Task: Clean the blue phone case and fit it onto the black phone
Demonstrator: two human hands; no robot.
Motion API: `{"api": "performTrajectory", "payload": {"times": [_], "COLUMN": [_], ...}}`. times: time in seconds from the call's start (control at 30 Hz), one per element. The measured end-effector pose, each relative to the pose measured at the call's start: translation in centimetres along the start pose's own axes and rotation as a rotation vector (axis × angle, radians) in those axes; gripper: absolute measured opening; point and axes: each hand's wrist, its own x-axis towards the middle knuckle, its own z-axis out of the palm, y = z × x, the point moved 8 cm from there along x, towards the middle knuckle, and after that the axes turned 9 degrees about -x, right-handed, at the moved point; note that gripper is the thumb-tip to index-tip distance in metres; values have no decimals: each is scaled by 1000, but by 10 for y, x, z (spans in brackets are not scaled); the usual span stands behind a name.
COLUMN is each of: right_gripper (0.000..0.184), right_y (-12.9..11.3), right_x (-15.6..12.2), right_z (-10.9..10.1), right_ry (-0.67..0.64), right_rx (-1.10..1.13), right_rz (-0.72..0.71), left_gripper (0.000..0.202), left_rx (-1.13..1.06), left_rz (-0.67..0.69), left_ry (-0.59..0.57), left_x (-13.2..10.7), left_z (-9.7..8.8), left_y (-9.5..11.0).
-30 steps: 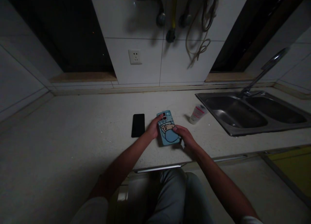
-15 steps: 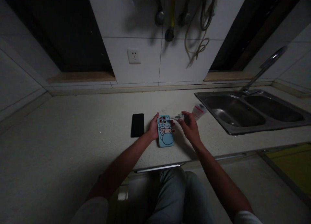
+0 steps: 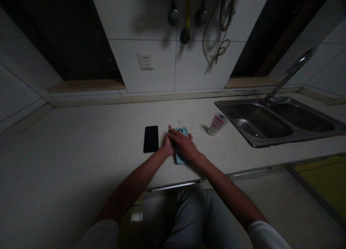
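A phone in a light blue case (image 3: 179,160) is held in my left hand (image 3: 168,145), its back facing up, over the counter. My left fingers wrap under it, and their tips show past its right edge. Across the phone's back lies my right hand (image 3: 185,145), hiding most of the cartoon print. The right fingers are bent together near the phone's upper left edge. Whatever they hold is hidden; only a small pale bit shows beside them. Left of my hands, a black phone (image 3: 151,138) lies flat with its dark face up.
A clear plastic cup (image 3: 217,125) with a pink and white label stands to the right. Beyond it is a double steel sink (image 3: 254,142) with a tall faucet (image 3: 290,75). A socket (image 3: 145,61) and several pipes are on the tiled wall behind.
My right hand has moved left from beside the cup onto the blue-cased phone. The small whitish thing it held is now mostly out of sight. My left hand keeps its grip.
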Motion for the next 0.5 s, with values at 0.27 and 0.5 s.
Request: {"api": "performTrajectory", "payload": {"times": [0.27,0.5], "right_gripper": [67,44], "right_y": [-23,11], "right_x": [-62,-83], "right_z": [-8,-37], "right_ry": [-157,68], "right_rx": [39,51], "right_rz": [-173,-51], "left_gripper": [74,74], "left_rx": [-24,-16], "left_rz": [-40,-34], "left_ry": [54,43], "left_x": [-1,-2], "left_z": [-6,3], "left_y": [6,3]}}
